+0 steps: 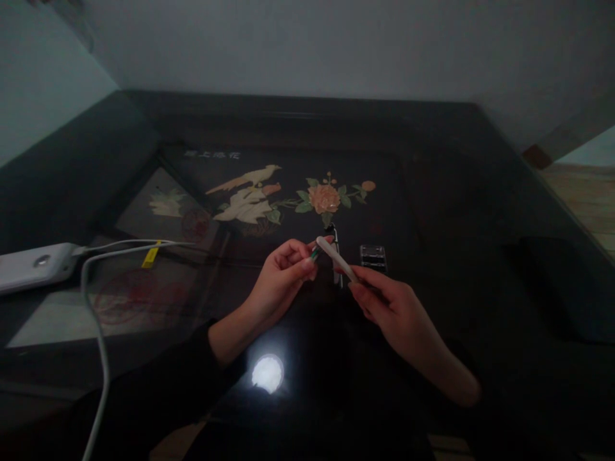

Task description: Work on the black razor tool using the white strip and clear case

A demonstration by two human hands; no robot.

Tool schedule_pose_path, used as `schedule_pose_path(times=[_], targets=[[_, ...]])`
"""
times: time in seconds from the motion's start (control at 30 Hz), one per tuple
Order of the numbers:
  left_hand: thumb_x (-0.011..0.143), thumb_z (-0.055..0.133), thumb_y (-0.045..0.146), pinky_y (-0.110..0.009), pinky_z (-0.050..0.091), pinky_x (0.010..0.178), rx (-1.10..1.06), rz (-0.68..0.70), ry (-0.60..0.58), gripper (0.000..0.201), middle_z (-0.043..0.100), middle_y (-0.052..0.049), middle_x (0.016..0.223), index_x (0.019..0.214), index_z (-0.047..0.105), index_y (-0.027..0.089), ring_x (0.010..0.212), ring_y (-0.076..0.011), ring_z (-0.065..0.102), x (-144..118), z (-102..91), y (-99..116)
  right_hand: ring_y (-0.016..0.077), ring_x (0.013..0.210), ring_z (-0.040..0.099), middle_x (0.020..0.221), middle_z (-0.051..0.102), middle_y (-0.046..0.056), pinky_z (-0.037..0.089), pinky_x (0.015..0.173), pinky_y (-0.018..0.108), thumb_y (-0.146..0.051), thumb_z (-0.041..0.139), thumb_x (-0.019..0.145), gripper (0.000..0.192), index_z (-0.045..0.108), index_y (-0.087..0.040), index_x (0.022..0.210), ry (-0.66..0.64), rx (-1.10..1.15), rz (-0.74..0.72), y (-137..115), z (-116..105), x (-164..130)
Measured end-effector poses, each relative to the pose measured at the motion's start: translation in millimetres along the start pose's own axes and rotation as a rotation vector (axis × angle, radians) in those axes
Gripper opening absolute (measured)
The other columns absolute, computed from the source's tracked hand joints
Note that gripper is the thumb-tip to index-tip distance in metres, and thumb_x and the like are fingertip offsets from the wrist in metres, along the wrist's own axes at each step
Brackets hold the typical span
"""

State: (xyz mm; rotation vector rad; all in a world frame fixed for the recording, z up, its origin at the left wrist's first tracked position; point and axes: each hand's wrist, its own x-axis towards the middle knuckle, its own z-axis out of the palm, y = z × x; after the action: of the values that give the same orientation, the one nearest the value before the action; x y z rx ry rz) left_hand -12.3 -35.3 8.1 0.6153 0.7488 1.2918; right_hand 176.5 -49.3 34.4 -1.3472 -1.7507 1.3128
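Note:
My left hand [291, 272] is closed, its thumb and fingertips pinching a small dark green piece [315, 253] whose kind I cannot make out. In my right hand [391, 298] is a slim pale stick with a rounded tip [336, 257], gripped between thumb and fingers. The stick slants up and left, and its tip meets or overlaps the green piece; contact is unclear. Behind the stick, a thin shiny metal object [336, 278] lies on the table, partly covered from view. Just beyond my right hand sits a small dark case with clear, shiny edges [373, 257].
A glossy dark table [446, 192] carries a bird-and-flower picture [323, 198]. At left lies a white device [36, 266] with a white cable [102, 349] bearing a yellow tag [151, 255]. A dark flat object [571, 288] rests at right. Light reflects near my left forearm.

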Motion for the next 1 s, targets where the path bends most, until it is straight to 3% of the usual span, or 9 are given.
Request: schedule_pose_path(times=[0.17, 0.33, 0.67, 0.83, 1.0], targets=[[0.062, 0.09, 0.031, -0.018, 0.038, 0.056, 0.008, 0.017, -0.018, 0.035, 0.058, 0.005, 0.054, 0.068, 0.059, 0.016, 0.05, -0.0052, 0.048, -0.4, -0.3, -1.8, 0.0173, 0.063, 0.059, 0.072, 0.067, 0.006, 0.045, 0.052, 0.027, -0.033, 0.052, 0.093, 0.04, 0.069, -0.011, 0.122, 0.083, -0.08, -0.031, 5.2, -1.8, 1.5], [0.062, 0.089, 0.03, -0.019, 0.039, 0.058, 0.015, 0.02, -0.012, 0.034, 0.058, 0.005, 0.055, 0.068, 0.059, 0.017, 0.053, -0.0063, 0.049, 0.1, 0.2, -1.4, 0.0167, 0.062, 0.057, 0.066, 0.062, 0.004, 0.045, 0.053, 0.027, -0.033, 0.05, 0.094, 0.039, 0.07, -0.01, 0.12, 0.044, -0.067, -0.051, 3.5, 0.0, 1.1], [0.061, 0.09, 0.028, -0.02, 0.043, 0.057, 0.007, -0.005, 0.017, 0.035, 0.073, -0.005, 0.095, 0.07, 0.059, 0.016, 0.056, -0.0057, 0.051, 0.3, -0.1, 0.5, 0.0122, 0.05, 0.045, 0.054, 0.046, -0.003, 0.036, 0.045, 0.023, -0.032, 0.051, 0.095, 0.035, 0.071, -0.015, 0.118, -0.108, 0.07, -0.021, -7.0, 3.5, -4.3], [0.061, 0.09, 0.026, -0.018, 0.04, 0.055, -0.003, 0.003, 0.015, 0.035, 0.071, -0.002, 0.081, 0.069, 0.059, 0.015, 0.051, -0.0035, 0.047, 0.5, -0.2, 0.0, 0.013, 0.051, 0.048, 0.055, 0.05, -0.001, 0.036, 0.044, 0.023, -0.031, 0.051, 0.094, 0.035, 0.072, -0.015, 0.118, -0.069, 0.027, -0.029, -5.2, 2.3, -3.1], [0.06, 0.091, 0.03, -0.017, 0.039, 0.055, -0.012, -0.015, 0.007, 0.037, 0.059, 0.004, 0.059, 0.069, 0.059, 0.016, 0.048, -0.0036, 0.044, -0.3, 1.1, 0.3, 0.0156, 0.06, 0.057, 0.061, 0.059, 0.002, 0.041, 0.047, 0.023, -0.032, 0.052, 0.094, 0.036, 0.072, -0.014, 0.117, 0.007, -0.001, -0.015, 0.5, 0.7, -0.1]])
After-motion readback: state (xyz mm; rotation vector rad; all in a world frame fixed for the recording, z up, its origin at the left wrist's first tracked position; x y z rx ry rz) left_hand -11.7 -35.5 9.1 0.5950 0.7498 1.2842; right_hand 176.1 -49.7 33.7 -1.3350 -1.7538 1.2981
